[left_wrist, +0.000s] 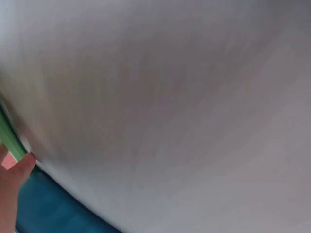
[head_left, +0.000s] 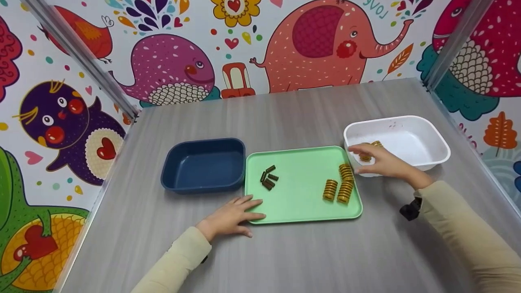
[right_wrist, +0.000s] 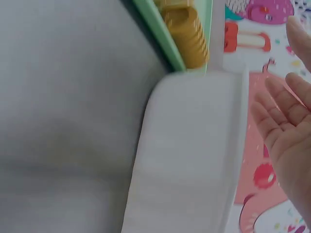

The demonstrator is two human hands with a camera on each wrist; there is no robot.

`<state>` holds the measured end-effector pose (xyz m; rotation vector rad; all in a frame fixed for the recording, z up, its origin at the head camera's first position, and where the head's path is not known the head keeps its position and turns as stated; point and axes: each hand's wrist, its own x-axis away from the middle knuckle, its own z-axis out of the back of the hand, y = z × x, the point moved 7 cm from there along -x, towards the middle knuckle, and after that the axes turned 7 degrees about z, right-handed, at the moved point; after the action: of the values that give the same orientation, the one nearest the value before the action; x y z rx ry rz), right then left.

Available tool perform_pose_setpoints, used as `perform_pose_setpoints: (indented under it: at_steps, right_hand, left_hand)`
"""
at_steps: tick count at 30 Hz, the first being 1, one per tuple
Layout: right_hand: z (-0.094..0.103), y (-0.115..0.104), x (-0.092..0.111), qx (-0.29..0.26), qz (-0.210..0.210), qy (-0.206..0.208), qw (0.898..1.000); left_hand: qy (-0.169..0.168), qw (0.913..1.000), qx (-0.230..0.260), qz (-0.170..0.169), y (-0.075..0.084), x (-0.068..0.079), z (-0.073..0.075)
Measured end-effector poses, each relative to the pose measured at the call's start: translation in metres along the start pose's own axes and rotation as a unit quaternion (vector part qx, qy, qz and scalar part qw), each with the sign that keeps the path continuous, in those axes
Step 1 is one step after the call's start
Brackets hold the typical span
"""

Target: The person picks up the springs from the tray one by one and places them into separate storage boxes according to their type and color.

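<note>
My right hand (head_left: 384, 161) hovers over the left end of a white bin (head_left: 423, 140), its fingers and thumb apart. In the right wrist view the same hand (right_wrist: 289, 131) shows nothing between its fingers. Gold coil springs (head_left: 377, 143) lie in that end of the bin, partly hidden by the hand. My left hand (head_left: 232, 215) rests with spread fingers at the front left corner of a green tray (head_left: 299, 179). On the tray's right side lie several large gold springs (head_left: 345, 191). Several small dark brown springs (head_left: 272, 177) are grouped on its left.
A dark blue bin (head_left: 203, 167) stands left of the tray, right beside its edge. The white bin adjoins the tray's right end. All three sit on a grey wood-grain table (head_left: 301, 260), with a cartoon-printed wall (head_left: 244, 49) behind and metal posts (head_left: 458, 44) at the back corners.
</note>
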<state>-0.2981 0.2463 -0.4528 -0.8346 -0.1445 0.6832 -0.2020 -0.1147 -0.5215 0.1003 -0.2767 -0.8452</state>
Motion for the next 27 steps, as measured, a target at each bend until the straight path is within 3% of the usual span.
perform_pose_setpoints:
  at_steps: [10, 19, 27]
  right_hand:
    - [-0.041, -0.024, -0.006, 0.066, 0.074, -0.048, 0.994]
    - [-0.072, -0.019, -0.008, 0.119, 0.069, -0.092, 0.986]
    - [-0.086, -0.018, -0.010, 0.182, 0.075, -0.094, 0.976]
  left_hand:
    - [0.013, 0.9999, 0.001, -0.007, 0.000, 0.001, 0.000]
    - [-0.001, 1.0000, 0.005, 0.000, 0.001, 0.000, 0.001]
    - [-0.004, 1.0000, 0.007, -0.002, 0.001, 0.001, 0.000]
